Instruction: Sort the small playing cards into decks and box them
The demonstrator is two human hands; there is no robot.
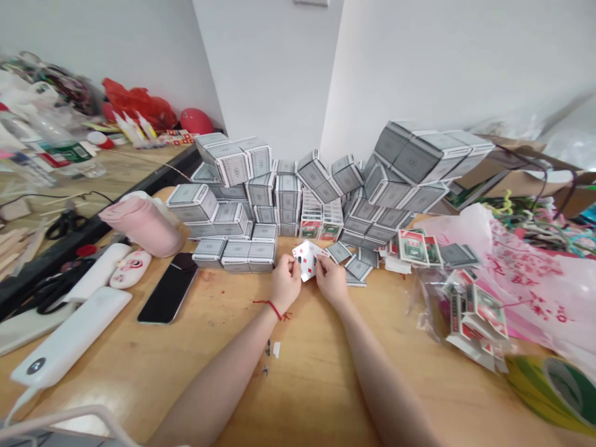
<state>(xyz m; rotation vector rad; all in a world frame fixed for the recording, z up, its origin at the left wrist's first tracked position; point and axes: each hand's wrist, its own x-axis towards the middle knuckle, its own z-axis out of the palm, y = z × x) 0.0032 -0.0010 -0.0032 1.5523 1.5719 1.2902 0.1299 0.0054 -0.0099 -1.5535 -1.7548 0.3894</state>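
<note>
A few playing cards (307, 266), faces toward me with red diamonds showing, are pinched between both hands above the wooden table. My left hand (286, 278), with a red string at the wrist, grips their left edge. Fingers closed, my right hand (332, 279) holds the right edge. Just beyond stand card boxes with red and green sides (321, 222). Folded grey-backed cards form stacked blocks on the left (249, 251) and on the right (391, 186). Several loose grey-backed cards (358, 267) lie beside my right hand.
A black phone (168, 288), a white power bank (72, 335) and a pink rolled item (142, 223) lie at left. Right of my hands are opened card boxes (479, 316), a pink plastic bag (521, 267) and a yellow-green tape roll (554, 388). A wall stands behind.
</note>
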